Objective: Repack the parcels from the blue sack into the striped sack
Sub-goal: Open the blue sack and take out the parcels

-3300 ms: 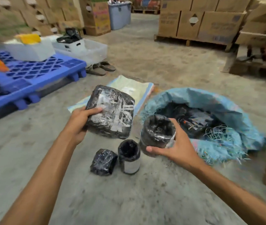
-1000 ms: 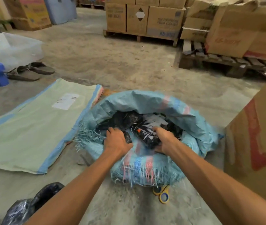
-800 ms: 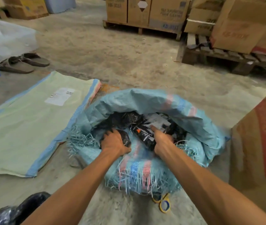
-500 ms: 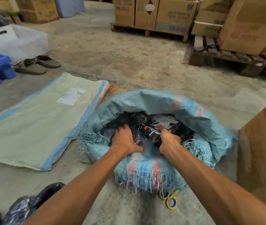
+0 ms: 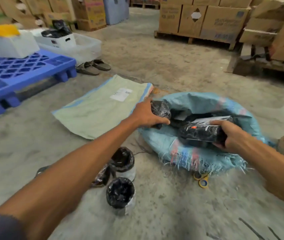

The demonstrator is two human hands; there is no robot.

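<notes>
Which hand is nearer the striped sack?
Left. Left hand holds a parcel at the edge of the striped sack; right hand holds a longer parcel over the blue sack, farther off.

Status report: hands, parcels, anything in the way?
Left hand grips small black wrapped parcel; right hand grips long black wrapped parcel. Both at blue woven sack. Pale green striped sack lies flat beside it, no parcel on it.

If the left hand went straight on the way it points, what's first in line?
Probably the raised far wall of the blue sack, just beyond the small black parcel the left hand grips. Depth is unclear; it might pass above.
</notes>
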